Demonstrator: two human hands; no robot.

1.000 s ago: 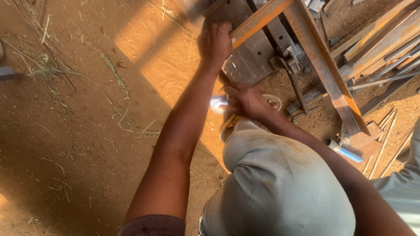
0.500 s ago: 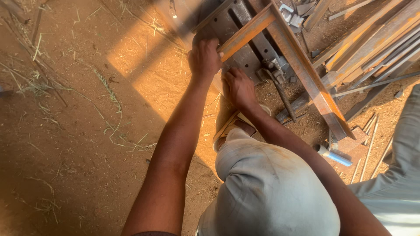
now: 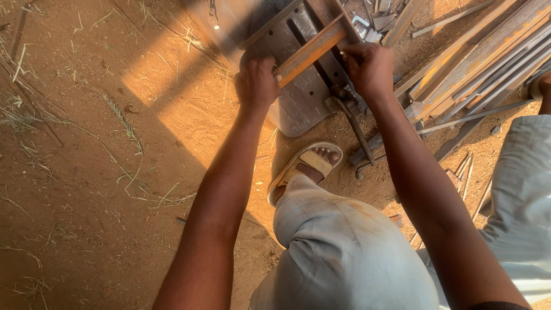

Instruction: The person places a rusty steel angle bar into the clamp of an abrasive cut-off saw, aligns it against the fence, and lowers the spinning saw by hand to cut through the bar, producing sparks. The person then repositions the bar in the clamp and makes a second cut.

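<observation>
Rust-coloured steel bar (image 3: 310, 50) is lying slantwise across a grey metal plate (image 3: 301, 103) on the dirt ground (image 3: 86, 172), with the left hand (image 3: 256, 80) and right hand (image 3: 370, 69) both wrapping their fingers tightly around it. Stacked metal strips (image 3: 476, 63) are crowding the right, while a sandalled foot (image 3: 307, 166) and bent knee (image 3: 344, 252) are sitting just below.

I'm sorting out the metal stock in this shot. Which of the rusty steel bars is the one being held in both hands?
The short angle bar lying across the grey steel plate, gripped by the left hand and right hand. The other bars lie untouched in a pile on the ground at right.

outdoor metal workshop | dirt floor (image 3: 86, 189) | stacked steel bars (image 3: 482, 63) | steel plate (image 3: 304, 97)
</observation>
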